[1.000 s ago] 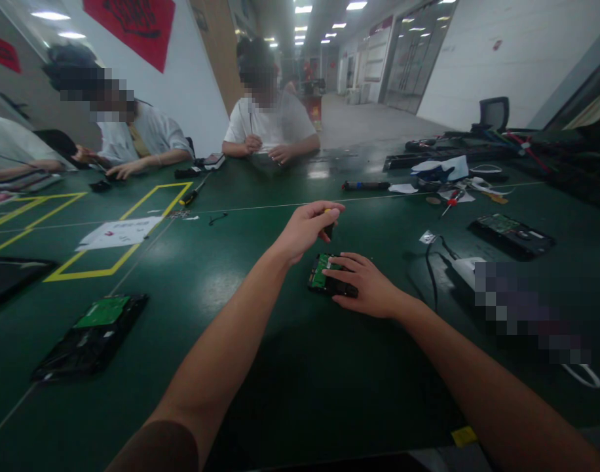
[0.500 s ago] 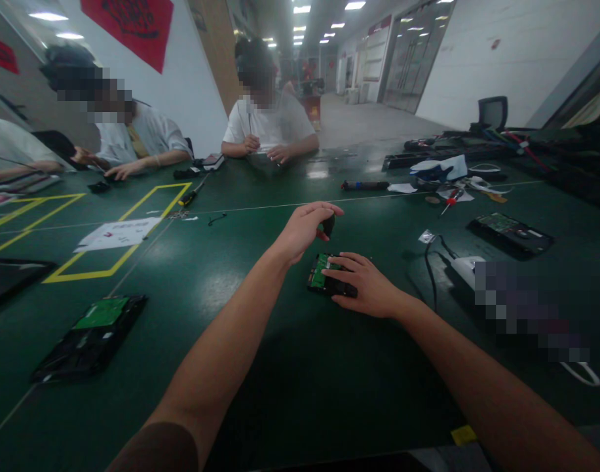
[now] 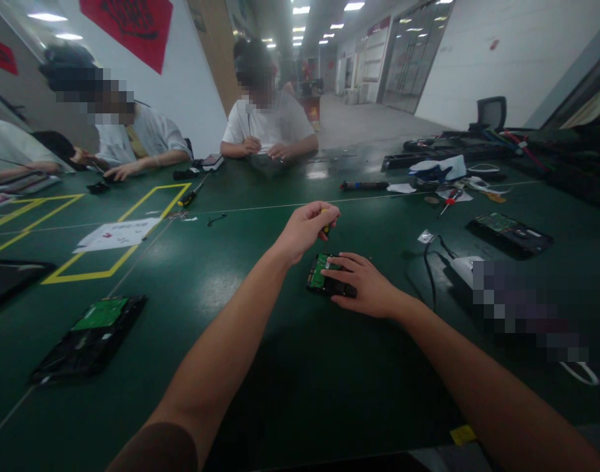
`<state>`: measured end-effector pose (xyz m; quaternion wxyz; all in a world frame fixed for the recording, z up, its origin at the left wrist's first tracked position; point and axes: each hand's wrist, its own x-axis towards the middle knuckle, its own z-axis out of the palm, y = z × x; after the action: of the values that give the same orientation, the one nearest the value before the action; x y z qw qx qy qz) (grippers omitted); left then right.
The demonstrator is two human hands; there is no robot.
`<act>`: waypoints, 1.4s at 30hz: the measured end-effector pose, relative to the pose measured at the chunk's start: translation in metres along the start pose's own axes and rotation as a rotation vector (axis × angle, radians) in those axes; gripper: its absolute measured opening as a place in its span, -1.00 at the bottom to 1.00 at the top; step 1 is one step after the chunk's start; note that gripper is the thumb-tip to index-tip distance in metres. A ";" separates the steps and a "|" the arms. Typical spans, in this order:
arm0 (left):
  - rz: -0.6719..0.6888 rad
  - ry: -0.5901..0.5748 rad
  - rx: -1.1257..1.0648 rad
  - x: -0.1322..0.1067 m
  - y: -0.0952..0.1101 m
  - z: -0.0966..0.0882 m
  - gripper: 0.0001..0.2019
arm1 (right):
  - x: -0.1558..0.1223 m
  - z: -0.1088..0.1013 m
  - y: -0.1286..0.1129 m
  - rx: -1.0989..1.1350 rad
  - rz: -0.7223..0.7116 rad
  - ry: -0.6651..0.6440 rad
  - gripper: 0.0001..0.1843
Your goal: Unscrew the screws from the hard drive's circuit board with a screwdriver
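A hard drive (image 3: 318,271) with a green circuit board lies on the dark green table in front of me. My right hand (image 3: 361,283) grips it from the right, fingers across its top and thumb along the near edge, covering much of it. Just beyond and above the drive, my left hand (image 3: 310,226) is closed around the black-and-yellow handle of a screwdriver (image 3: 326,229). The fingers hide most of that handle, and its shaft cannot be made out.
Another opened drive unit (image 3: 91,337) lies at left, and one more (image 3: 509,234) at right. A white cable strip (image 3: 469,269) is near my right forearm. Farther off are a red-handled screwdriver (image 3: 450,200), a yellow-black screwdriver (image 3: 189,195) and a paper sheet (image 3: 117,235). Co-workers sit opposite.
The fingers of my left hand have curled in and closed around the screwdriver handle, whose yellow part now shows. My right hand and the hard drive have stayed in place.
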<state>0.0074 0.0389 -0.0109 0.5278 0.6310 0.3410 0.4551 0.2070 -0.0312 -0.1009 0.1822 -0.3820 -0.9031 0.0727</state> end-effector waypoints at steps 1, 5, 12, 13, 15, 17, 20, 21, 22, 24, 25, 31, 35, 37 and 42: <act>0.008 -0.002 0.014 0.000 0.000 -0.001 -0.77 | 0.000 0.000 0.000 0.001 0.000 0.003 -0.37; 0.016 0.004 0.021 -0.001 -0.001 -0.003 -0.75 | 0.000 -0.001 -0.001 0.004 0.000 -0.002 -0.37; -0.055 -0.025 -0.103 -0.003 0.001 0.000 -0.77 | 0.000 -0.004 -0.002 0.014 0.004 -0.021 -0.37; -0.075 -0.021 -0.132 -0.003 0.002 0.000 -0.79 | 0.001 -0.004 -0.003 0.015 0.006 -0.020 -0.37; -0.101 0.001 -0.174 -0.002 0.001 0.001 -0.84 | 0.001 -0.005 -0.003 0.014 0.012 -0.020 -0.37; -0.112 0.022 -0.192 -0.002 0.001 0.002 -0.87 | 0.001 -0.005 -0.003 0.012 0.016 -0.023 -0.37; -0.113 0.026 -0.189 -0.001 0.001 0.001 -0.88 | 0.000 -0.005 -0.003 0.012 0.019 -0.029 -0.37; -0.103 0.019 -0.175 -0.001 0.001 0.000 -0.88 | 0.000 -0.005 -0.003 0.013 0.020 -0.028 -0.37; -0.089 0.011 -0.152 -0.001 0.001 -0.001 -0.88 | 0.000 -0.004 -0.002 0.014 0.019 -0.025 -0.37; -0.052 0.001 -0.083 -0.001 0.002 -0.002 -0.86 | 0.000 -0.004 -0.002 0.016 0.013 -0.020 -0.37; -0.034 0.002 -0.047 -0.001 0.003 -0.003 -0.84 | 0.000 -0.003 -0.002 0.015 0.010 -0.020 -0.37; -0.042 0.007 -0.047 -0.001 0.004 -0.004 -0.84 | 0.000 -0.003 -0.001 0.010 0.016 -0.020 -0.35; -0.061 0.005 -0.148 -0.001 0.002 -0.003 -0.86 | 0.000 -0.003 -0.001 0.005 0.013 -0.018 -0.35; -0.058 -0.001 -0.176 0.000 0.001 -0.002 -0.88 | 0.001 -0.004 -0.002 0.007 0.014 -0.016 -0.35; -0.029 0.010 -0.121 -0.001 0.003 0.000 -0.85 | 0.001 -0.005 -0.002 0.015 0.019 -0.018 -0.36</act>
<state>0.0070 0.0369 -0.0086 0.5698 0.5907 0.3245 0.4703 0.2070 -0.0323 -0.0958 0.1763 -0.3885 -0.9005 0.0847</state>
